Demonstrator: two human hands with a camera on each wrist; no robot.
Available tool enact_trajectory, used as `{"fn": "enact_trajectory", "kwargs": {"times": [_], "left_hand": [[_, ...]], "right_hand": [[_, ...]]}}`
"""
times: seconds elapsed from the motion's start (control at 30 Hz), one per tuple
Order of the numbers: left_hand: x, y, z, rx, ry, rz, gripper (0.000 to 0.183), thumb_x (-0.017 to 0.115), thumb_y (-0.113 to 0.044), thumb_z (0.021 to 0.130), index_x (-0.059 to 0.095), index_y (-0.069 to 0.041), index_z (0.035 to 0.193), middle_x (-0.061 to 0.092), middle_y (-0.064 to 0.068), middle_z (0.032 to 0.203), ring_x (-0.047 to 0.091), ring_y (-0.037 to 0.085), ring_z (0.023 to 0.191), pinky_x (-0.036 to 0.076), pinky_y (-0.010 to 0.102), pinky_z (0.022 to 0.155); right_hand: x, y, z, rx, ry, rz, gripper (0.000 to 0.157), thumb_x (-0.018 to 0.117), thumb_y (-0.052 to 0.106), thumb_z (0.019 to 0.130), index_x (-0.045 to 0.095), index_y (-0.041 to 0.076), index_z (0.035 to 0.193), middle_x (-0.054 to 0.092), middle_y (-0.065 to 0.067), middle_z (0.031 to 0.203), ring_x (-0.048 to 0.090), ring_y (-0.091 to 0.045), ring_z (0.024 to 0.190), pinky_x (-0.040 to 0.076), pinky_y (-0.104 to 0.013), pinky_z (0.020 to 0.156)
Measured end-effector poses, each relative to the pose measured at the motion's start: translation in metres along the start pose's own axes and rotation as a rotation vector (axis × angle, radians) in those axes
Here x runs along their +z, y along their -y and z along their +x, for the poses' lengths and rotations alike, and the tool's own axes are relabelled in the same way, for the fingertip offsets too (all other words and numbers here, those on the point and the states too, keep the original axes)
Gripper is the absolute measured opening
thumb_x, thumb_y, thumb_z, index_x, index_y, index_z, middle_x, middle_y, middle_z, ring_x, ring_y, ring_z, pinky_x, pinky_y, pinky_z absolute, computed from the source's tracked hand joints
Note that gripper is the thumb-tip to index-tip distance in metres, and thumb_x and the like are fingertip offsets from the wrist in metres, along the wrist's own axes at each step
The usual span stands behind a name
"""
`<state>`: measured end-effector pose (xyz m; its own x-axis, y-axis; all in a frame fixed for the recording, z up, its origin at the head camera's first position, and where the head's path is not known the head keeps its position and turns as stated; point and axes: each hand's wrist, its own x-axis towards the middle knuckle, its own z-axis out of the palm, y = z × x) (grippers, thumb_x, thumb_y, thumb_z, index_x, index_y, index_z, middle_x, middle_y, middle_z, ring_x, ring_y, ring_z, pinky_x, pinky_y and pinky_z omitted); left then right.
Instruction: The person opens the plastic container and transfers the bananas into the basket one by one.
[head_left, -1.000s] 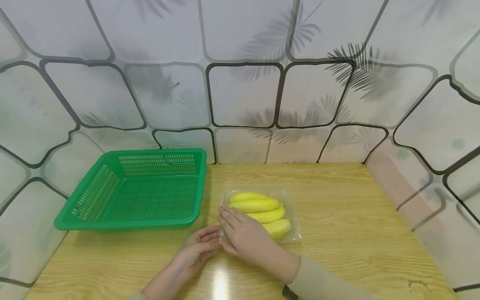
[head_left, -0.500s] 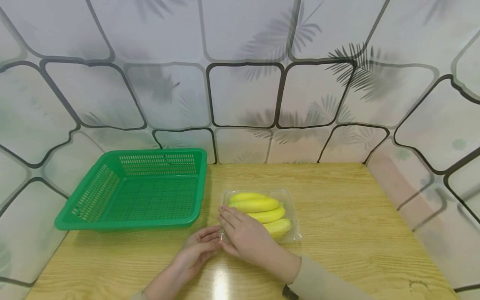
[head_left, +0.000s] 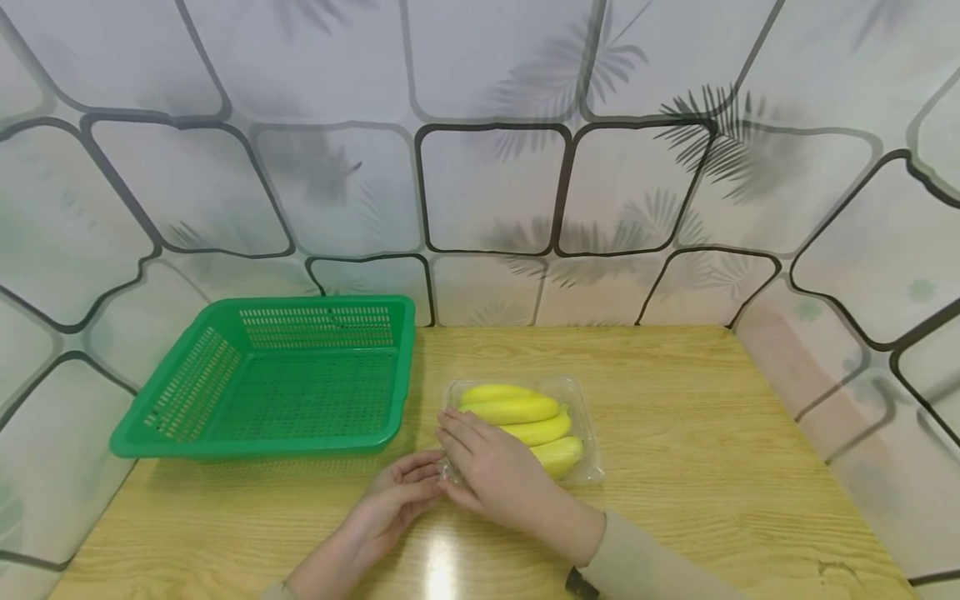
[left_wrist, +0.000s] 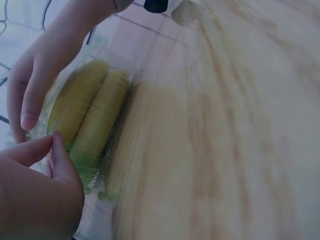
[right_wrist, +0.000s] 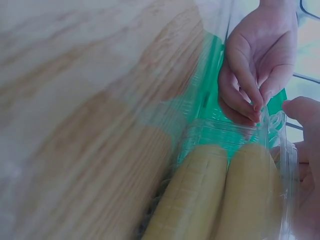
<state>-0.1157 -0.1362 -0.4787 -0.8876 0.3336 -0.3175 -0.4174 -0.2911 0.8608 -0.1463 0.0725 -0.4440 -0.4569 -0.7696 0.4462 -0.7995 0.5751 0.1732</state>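
A clear plastic clamshell box (head_left: pixel 587 454) stands on the wooden table with several yellow bananas (head_left: pixel 517 409) inside. My left hand (head_left: pixel 393 504) is at the box's near left corner. In the right wrist view, the thumb and fingertips of that left hand (right_wrist: pixel 260 65) pinch the edge of the clear plastic box (right_wrist: pixel 200 131) there. Over the left part of the lid lies my right hand (head_left: pixel 498 473), its fingers straight and together, covering the ends of some bananas. The left wrist view shows the right hand (left_wrist: pixel 42 75) reaching across the box from above.
To the left, a green plastic basket (head_left: pixel 255 451) with slotted sides stands on the table (head_left: pixel 675 433), close to the box. A patterned wall (head_left: pixel 487 192) encloses the table at the back and both sides.
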Motion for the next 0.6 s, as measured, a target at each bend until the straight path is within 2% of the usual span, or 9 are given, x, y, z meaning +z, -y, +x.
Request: {"fn": "enact_trajectory", "kwargs": {"times": [0.33, 0.6], "left_hand": [[0.0005, 0.0, -0.0006, -0.005, 0.002, -0.013, 0.068, 0.067, 0.001, 0.098, 0.032, 0.013, 0.155, 0.071, 0.001, 0.121, 0.07, 0.01, 0.11, 0.059, 0.023, 0.101], [0.0006, -0.001, -0.002, -0.016, 0.02, -0.021, 0.064, 0.064, -0.005, 0.101, 0.033, 0.011, 0.155, 0.071, -0.005, 0.114, 0.07, 0.008, 0.107, 0.058, 0.023, 0.102]], "right_hand": [[-0.0011, -0.001, -0.0011, 0.012, -0.024, 0.034, 0.06, 0.075, 0.047, 0.096, 0.069, 0.002, 0.135, 0.066, -0.014, 0.147, 0.06, -0.027, 0.142, 0.046, -0.039, 0.122], [-0.0035, -0.0011, -0.0059, 0.015, -0.06, 0.085, 0.061, 0.076, 0.046, 0.096, 0.067, 0.001, 0.136, 0.065, -0.015, 0.147, 0.06, -0.029, 0.141, 0.047, -0.042, 0.121]]}}
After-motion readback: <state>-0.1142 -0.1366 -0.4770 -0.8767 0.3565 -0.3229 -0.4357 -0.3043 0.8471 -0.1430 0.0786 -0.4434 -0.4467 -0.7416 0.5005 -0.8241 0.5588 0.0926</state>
